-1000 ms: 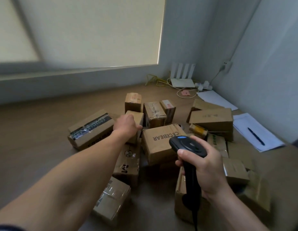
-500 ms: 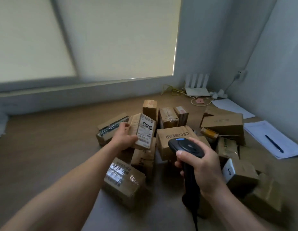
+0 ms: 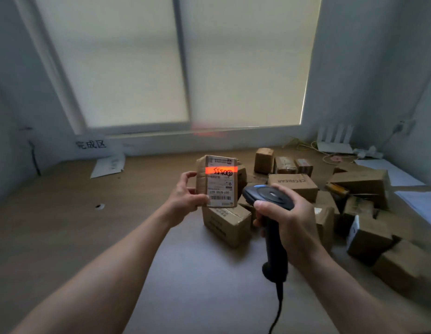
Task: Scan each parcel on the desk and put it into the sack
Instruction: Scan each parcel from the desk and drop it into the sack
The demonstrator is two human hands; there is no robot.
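Note:
My left hand (image 3: 185, 196) grips a small cardboard parcel (image 3: 218, 182) by its left side and holds it upright above the desk, white label facing me. A red-orange scan line lies across the top of the label. My right hand (image 3: 289, 220) grips the black corded barcode scanner (image 3: 269, 201), whose head points at the parcel from just to its right. Several more cardboard parcels lie heaped on the wooden desk (image 3: 65, 225), one (image 3: 227, 222) directly under the held parcel, a "CECEBEAR" box (image 3: 294, 188) behind the scanner. No sack is in view.
A white sign with Chinese characters (image 3: 91, 144) leans on the window ledge at the back left, a white envelope (image 3: 108, 165) below it. A white router (image 3: 333, 141) and cables sit in the back right corner. Papers (image 3: 392, 173) lie along the right wall.
My left hand has lifted the small parcel off the heap and turned its label to me. The scanner head has come up beside it and its red line now falls on the label.

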